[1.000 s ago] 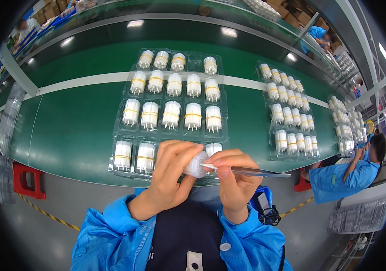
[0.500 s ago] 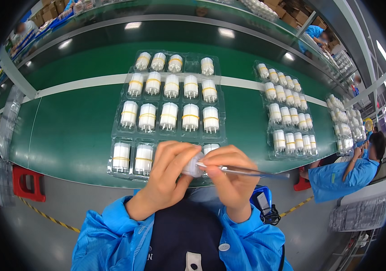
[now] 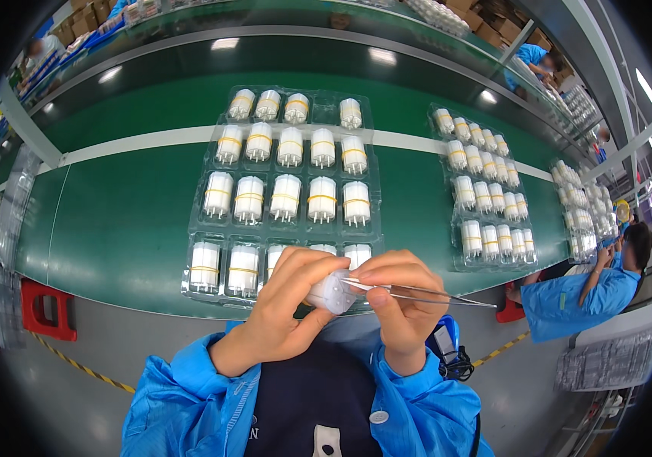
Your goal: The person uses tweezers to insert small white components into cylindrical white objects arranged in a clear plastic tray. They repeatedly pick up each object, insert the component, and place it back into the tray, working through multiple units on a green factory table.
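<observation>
Just above the table's near edge, my left hand is closed around a white cylindrical plug, its pale end face turned toward the right. My right hand pinches a pair of metal tweezers, whose tips touch or nearly touch that end face. Whether the tips grip anything is too small to tell. Beyond my hands lies a clear plastic tray with rows of similar white plugs, each with metal pins and a yellow band. My hands partly cover its front row.
The tray rests on a green conveyor belt. A second tray of plugs lies to the right, with more beyond. Red stools stand below the belt's edge. A co-worker in blue sits at the right.
The plug has turned and dropped slightly, showing more of its end face. My right hand has moved slightly right and the tweezers now appear more spread.
</observation>
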Demonstrator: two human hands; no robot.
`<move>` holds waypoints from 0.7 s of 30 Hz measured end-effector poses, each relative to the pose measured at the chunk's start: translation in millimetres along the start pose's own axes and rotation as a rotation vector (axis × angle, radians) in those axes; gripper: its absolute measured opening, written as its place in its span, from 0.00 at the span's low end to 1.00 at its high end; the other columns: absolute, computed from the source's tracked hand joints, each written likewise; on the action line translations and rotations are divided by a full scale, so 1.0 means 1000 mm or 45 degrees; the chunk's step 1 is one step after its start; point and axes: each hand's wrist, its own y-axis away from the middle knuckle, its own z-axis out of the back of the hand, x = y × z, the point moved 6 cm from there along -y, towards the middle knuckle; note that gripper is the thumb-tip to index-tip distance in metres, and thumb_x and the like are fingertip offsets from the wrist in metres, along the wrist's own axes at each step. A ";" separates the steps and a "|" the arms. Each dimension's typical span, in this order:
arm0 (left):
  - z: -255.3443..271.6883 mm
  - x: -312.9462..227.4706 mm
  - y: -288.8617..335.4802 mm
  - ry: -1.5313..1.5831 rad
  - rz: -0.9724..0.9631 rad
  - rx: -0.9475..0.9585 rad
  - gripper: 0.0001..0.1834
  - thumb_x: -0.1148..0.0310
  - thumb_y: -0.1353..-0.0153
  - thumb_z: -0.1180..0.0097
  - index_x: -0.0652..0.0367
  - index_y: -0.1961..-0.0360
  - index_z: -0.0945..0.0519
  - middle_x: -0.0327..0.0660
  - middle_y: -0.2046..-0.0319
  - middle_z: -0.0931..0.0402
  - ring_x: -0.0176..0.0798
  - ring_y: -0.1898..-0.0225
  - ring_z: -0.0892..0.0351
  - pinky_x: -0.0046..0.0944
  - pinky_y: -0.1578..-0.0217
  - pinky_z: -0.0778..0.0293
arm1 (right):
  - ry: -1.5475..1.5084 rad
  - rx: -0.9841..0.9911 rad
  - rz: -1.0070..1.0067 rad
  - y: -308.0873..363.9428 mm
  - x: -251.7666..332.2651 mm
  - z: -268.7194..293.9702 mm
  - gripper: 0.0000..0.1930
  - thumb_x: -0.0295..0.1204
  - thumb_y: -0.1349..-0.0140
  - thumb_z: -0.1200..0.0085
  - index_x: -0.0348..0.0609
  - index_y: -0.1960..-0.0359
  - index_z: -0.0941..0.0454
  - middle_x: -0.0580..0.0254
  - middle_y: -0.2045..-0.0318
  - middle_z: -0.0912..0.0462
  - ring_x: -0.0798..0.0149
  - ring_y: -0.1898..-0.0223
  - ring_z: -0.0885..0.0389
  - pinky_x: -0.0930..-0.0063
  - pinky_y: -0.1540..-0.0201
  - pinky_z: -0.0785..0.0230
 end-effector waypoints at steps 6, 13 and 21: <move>0.000 -0.001 0.001 0.034 0.001 -0.018 0.31 0.84 0.57 0.42 0.67 0.46 0.26 0.52 0.53 0.26 0.54 0.53 0.28 0.45 0.52 0.30 | -0.125 -0.049 -0.052 0.004 -0.005 0.000 0.05 0.18 0.42 0.40 0.33 0.65 0.18 0.48 0.67 0.16 0.62 0.65 0.17 0.73 0.62 0.24; 0.001 0.002 0.001 -0.068 -0.021 -0.003 0.28 0.80 0.51 0.36 0.69 0.46 0.26 0.52 0.53 0.25 0.50 0.53 0.26 0.43 0.54 0.28 | -0.127 -0.061 -0.046 0.005 -0.011 0.001 0.04 0.18 0.40 0.42 0.31 0.64 0.19 0.48 0.66 0.17 0.63 0.65 0.17 0.73 0.62 0.23; 0.000 0.001 0.000 0.006 0.011 -0.029 0.30 0.84 0.55 0.41 0.67 0.46 0.26 0.52 0.53 0.26 0.53 0.53 0.27 0.44 0.53 0.29 | -0.244 -0.089 -0.069 0.004 -0.011 0.001 0.05 0.17 0.41 0.42 0.31 0.63 0.18 0.48 0.66 0.17 0.63 0.65 0.17 0.73 0.62 0.23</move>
